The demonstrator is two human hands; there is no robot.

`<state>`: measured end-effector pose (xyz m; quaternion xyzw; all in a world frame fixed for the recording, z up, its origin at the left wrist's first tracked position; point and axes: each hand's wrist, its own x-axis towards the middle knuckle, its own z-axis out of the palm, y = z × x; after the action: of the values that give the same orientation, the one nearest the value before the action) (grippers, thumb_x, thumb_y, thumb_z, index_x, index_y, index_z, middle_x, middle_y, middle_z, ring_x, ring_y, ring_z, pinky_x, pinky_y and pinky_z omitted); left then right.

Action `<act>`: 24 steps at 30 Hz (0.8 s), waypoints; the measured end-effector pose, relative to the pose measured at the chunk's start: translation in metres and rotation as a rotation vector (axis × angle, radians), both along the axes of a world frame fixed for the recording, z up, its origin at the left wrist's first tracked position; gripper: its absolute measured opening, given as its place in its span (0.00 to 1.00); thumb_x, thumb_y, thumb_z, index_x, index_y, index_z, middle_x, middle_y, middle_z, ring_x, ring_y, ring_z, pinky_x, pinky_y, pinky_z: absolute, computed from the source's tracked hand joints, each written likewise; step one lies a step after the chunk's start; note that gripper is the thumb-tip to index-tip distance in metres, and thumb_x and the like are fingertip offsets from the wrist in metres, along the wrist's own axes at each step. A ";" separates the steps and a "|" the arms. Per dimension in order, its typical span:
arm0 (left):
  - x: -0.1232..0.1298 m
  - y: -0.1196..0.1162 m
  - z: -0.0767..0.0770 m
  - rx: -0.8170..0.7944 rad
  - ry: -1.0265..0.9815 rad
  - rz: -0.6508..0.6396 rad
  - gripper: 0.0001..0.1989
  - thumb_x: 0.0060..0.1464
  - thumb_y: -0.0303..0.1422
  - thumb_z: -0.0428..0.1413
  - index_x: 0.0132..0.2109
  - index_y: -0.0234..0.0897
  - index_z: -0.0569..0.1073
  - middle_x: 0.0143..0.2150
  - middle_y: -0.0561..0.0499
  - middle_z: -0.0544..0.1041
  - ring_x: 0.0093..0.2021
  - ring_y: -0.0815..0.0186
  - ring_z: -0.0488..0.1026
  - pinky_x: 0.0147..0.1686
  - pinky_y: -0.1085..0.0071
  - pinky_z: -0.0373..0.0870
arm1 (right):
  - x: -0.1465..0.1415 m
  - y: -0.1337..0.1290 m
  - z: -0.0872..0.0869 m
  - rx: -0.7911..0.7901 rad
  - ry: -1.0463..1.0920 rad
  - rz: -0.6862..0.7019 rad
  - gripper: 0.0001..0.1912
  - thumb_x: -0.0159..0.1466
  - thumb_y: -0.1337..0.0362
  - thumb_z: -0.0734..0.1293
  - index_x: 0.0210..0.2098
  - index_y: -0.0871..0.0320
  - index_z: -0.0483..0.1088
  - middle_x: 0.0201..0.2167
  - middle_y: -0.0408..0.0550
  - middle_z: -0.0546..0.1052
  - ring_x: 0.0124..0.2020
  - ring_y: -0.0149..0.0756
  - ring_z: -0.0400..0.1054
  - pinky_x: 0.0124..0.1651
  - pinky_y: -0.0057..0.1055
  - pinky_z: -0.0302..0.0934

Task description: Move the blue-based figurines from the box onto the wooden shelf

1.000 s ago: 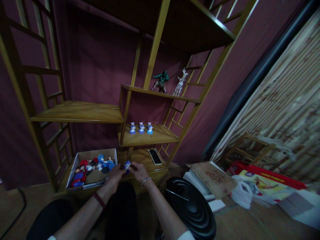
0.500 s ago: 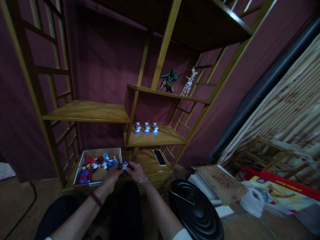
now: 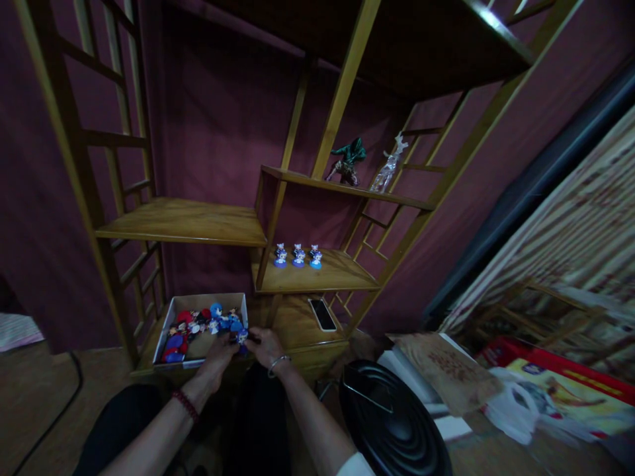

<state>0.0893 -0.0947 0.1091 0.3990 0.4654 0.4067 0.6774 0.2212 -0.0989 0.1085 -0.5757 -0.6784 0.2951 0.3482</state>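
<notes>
Between my two hands, at the front right corner of a box, is a small blue-and-white figurine (image 3: 242, 336). My left hand (image 3: 222, 352) pinches it from the left, with the wrist just outside the box's front edge. From the right, the fingers of my right hand (image 3: 265, 345) close on the same figurine. The open cardboard box (image 3: 206, 302) holds several more figurines in red, blue, white and black. On the small shelf (image 3: 342, 276) above to the right, several little purple-and-blue figurines (image 3: 298, 258) stand in rows.
A phone (image 3: 322, 315) lies on the bottom shelf right of my hands. Higher up stand a green-cloaked figure (image 3: 350, 160) and a clear deer ornament (image 3: 390, 164). A black round-topped object (image 3: 397, 416), a brown paper bag (image 3: 446, 370) and a white plastic bag (image 3: 513, 406) are at right.
The view has turned slightly left, so the shelves sit further right. Both hands keep hold of the figurine, which is now slightly lower and nearer the box's corner.
</notes>
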 end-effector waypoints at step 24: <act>-0.010 0.009 -0.044 -0.042 0.101 0.102 0.13 0.38 0.17 0.46 0.32 0.32 0.69 0.28 0.50 0.73 0.30 0.70 0.69 0.31 0.75 0.66 | -0.020 0.012 -0.040 -0.088 -0.119 0.030 0.06 0.52 0.68 0.61 0.28 0.57 0.70 0.26 0.41 0.74 0.29 0.30 0.66 0.33 0.23 0.58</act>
<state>0.0798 -0.0853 0.0651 0.3805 0.5271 0.4101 0.6396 0.2012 -0.0871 0.0688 -0.5967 -0.6929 0.2948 0.2772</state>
